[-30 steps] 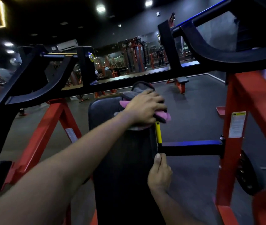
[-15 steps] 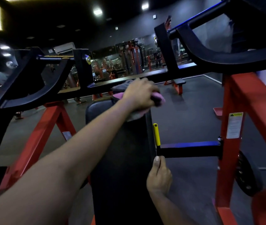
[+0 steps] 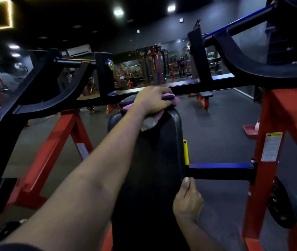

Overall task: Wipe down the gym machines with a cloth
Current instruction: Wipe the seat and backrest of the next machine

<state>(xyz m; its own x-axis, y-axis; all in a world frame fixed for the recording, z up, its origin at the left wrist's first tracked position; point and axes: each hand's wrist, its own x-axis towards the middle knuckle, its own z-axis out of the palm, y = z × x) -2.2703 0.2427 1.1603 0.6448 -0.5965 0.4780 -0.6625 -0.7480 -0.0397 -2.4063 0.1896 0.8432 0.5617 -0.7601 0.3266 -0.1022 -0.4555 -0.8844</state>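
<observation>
While reaching forward along the upright black back pad (image 3: 158, 160), presses a pink cloth (image 3: 175, 101) onto the pad's rounded top edge with the left hand (image 3: 153, 100) — fingers curled over the cloth and clenching it, a paler corner lying on the pad below the palm. Steadies the same pad lower down with the right hand (image 3: 187, 201): grasps its right edge, thumb laid straight up the front, other fingers hidden behind. Just above that thumb, a black crossbar (image 3: 220, 172) joining the pad to a red upright (image 3: 263, 187), with a short yellow handle (image 3: 185, 152) standing at the pad end. On the upright, a white warning label (image 3: 271, 146); beside its foot, a dark weight plate (image 3: 285, 205). Behind the cloth — a black beam (image 3: 216, 85) spanning the machine. Farther off on the floor, a pink tray (image 3: 249, 130).
</observation>
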